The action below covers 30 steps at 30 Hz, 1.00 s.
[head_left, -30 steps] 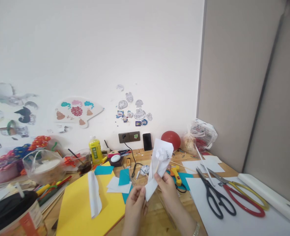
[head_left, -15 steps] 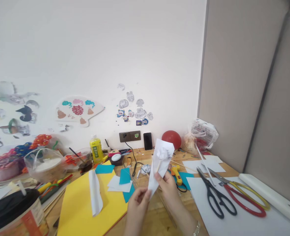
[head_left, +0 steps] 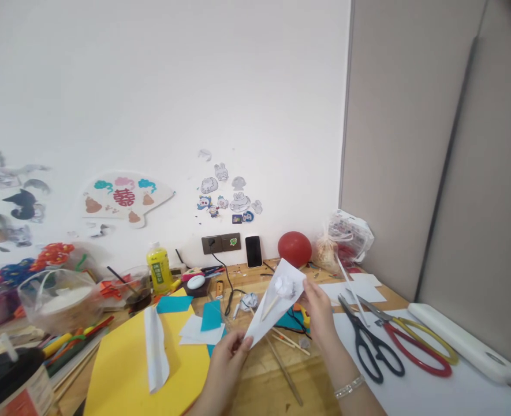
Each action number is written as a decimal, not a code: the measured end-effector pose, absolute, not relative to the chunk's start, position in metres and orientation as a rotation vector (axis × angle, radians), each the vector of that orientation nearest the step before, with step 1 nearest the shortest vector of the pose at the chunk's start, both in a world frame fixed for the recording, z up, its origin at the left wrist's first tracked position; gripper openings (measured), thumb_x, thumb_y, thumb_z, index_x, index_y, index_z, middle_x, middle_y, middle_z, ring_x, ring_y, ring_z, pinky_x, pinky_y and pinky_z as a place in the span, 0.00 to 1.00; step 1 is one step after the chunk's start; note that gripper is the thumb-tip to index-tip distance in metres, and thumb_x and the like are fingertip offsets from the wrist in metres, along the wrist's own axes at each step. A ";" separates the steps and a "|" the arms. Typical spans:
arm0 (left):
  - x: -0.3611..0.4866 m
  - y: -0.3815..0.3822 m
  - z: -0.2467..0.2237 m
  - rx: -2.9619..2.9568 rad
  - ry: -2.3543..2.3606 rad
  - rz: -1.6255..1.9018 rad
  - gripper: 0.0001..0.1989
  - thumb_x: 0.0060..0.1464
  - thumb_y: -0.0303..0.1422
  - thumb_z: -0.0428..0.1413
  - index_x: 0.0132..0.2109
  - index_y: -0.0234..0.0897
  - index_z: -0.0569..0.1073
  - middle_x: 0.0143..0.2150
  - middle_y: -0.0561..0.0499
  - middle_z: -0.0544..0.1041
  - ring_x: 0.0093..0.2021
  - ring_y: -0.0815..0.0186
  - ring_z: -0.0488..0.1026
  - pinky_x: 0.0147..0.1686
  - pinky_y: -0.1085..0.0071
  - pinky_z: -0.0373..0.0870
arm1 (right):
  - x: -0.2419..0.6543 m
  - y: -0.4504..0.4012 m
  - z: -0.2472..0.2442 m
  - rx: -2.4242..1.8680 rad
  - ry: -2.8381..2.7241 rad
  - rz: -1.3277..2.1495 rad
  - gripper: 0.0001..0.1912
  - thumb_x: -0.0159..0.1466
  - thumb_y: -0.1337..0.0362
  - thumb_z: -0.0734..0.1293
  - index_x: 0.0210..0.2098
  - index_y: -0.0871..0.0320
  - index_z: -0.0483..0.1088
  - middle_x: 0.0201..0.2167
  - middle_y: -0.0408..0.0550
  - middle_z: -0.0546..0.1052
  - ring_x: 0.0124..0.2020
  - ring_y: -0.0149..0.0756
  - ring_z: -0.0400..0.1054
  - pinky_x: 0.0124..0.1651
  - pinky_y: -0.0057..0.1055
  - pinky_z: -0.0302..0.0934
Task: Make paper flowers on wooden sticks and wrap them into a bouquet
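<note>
Over the table I hold up a strip of white paper (head_left: 259,323), slanting from lower left to upper right. A crumpled white paper ball (head_left: 284,286) on a thin wooden stick (head_left: 270,308) lies against its face. My left hand (head_left: 228,357) is closed, pinching the strip's lower left end between thumb and fingers. At the upper right edge, beside the paper ball, my right hand (head_left: 318,306) grips the strip, its thumb in front and the other fingers partly hidden.
Black-handled scissors (head_left: 370,341) and red-and-yellow-handled scissors (head_left: 424,346) lie on white sheets at right. A yellow sheet (head_left: 116,370) with a folded white paper (head_left: 155,352) is at left. Behind stand a red balloon (head_left: 294,249), a phone (head_left: 253,251) and a yellow bottle (head_left: 159,268). A glue gun (head_left: 306,318) is partly hidden.
My right hand has moved from the strip's lower part up to its upper right edge. The strip has tilted further to the right. The view has shifted slightly right.
</note>
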<state>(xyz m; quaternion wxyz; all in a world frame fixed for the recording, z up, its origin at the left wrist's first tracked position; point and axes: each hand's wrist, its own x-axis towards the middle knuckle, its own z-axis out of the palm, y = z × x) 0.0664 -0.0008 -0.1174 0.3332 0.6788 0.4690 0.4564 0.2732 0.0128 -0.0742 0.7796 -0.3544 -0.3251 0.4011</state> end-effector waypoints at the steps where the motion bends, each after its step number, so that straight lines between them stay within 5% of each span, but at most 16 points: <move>1: 0.066 0.000 -0.118 1.791 1.236 1.173 0.18 0.50 0.47 0.51 0.29 0.35 0.73 0.26 0.51 0.72 0.29 0.62 0.66 0.29 0.70 0.61 | 0.277 0.014 -0.076 -0.792 -0.686 0.840 0.21 0.48 0.49 0.71 0.32 0.61 0.73 0.29 0.50 0.78 0.31 0.41 0.72 0.31 0.32 0.65; 11: 0.058 0.006 -0.116 1.733 1.215 1.239 0.17 0.48 0.47 0.53 0.30 0.37 0.73 0.27 0.52 0.73 0.31 0.62 0.68 0.31 0.70 0.62 | 0.291 0.012 -0.073 -0.854 -0.642 0.707 0.21 0.53 0.46 0.65 0.30 0.59 0.71 0.24 0.46 0.77 0.19 0.31 0.66 0.23 0.28 0.62; 22: 0.031 0.018 -0.101 1.323 1.050 1.719 0.19 0.48 0.52 0.53 0.33 0.40 0.63 0.22 0.57 0.71 0.19 0.71 0.63 0.18 0.76 0.58 | 0.229 0.009 -0.100 -0.878 -0.913 0.779 0.23 0.52 0.43 0.65 0.23 0.59 0.71 0.16 0.43 0.72 0.17 0.32 0.62 0.20 0.27 0.57; 30: 0.051 0.004 -0.105 1.424 1.039 1.664 0.17 0.51 0.49 0.52 0.32 0.39 0.63 0.23 0.56 0.72 0.20 0.69 0.66 0.23 0.72 0.63 | 0.185 -0.011 -0.107 -0.872 -1.425 0.721 0.12 0.60 0.55 0.63 0.34 0.55 0.73 0.32 0.48 0.77 0.34 0.40 0.71 0.36 0.31 0.64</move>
